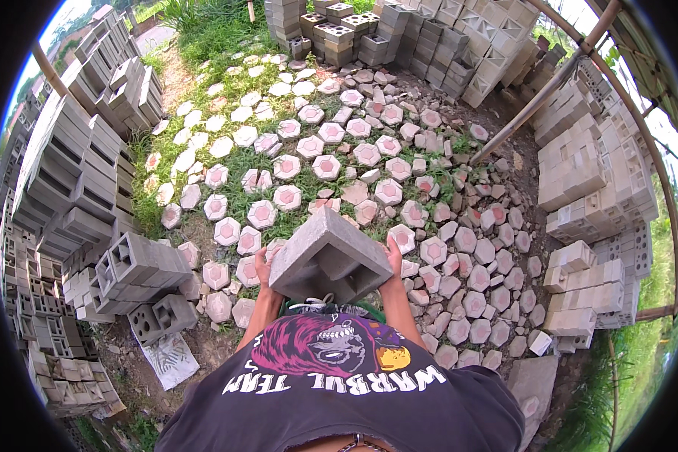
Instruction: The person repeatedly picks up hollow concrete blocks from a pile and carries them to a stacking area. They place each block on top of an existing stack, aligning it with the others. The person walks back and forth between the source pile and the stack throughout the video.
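Note:
A grey concrete ventilation block (330, 239) with a square frame and an angled inner web is held in front of my waist, one corner pointing away from me. My left hand (263, 268) grips its left corner, and my right hand (392, 261) grips the right corner. Fingers of both hands are partly hidden behind the block. Beneath it lies ground paved with pale hexagonal stones (326, 167) with pinkish centres, grass growing between them.
Stacked grey blocks (139, 267) stand close on the left, with hollow blocks (175, 312) and a white sack (169, 360) beside them. Taller stacks (580, 169) line the right. A slanting pole (539, 94) rises there. More block piles (335, 39) stand at the back, near broken stone rubble.

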Demonstrator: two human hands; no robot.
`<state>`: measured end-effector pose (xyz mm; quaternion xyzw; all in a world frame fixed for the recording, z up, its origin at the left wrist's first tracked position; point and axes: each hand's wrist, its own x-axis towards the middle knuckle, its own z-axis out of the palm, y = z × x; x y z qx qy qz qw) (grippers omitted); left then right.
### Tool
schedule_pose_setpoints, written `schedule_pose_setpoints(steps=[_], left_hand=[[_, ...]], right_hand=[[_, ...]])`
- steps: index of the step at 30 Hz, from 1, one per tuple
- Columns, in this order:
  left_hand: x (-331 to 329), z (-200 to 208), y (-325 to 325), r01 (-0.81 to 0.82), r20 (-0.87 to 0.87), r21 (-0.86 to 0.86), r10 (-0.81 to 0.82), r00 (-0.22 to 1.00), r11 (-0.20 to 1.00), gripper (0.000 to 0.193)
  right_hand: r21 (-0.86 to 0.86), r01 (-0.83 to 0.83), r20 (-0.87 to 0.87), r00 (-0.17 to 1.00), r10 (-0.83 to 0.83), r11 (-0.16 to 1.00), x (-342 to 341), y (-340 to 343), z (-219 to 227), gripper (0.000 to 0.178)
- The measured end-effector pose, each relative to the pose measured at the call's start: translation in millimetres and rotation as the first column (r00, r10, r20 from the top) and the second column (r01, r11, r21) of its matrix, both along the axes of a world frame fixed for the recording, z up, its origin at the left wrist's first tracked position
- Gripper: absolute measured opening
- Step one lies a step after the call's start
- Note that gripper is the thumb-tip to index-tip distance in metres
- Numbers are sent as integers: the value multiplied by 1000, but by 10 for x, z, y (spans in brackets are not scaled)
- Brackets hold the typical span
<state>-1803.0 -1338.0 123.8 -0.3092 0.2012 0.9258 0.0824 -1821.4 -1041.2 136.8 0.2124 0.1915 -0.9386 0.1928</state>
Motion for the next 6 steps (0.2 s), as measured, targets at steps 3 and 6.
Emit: schedule_pose_setpoints(steps=[3,6], left_hand=[[-645,55,-95,18,2,-134,-17,1000,991,53],[-1289,4,-295,85,-4,-73,-85,996,994,57]], right_hand=[[-120,33,-73,996,-42,992,-494,-127,-36,67],[-173,14,-162,986,-43,985,-1028,-272,-59,74]])
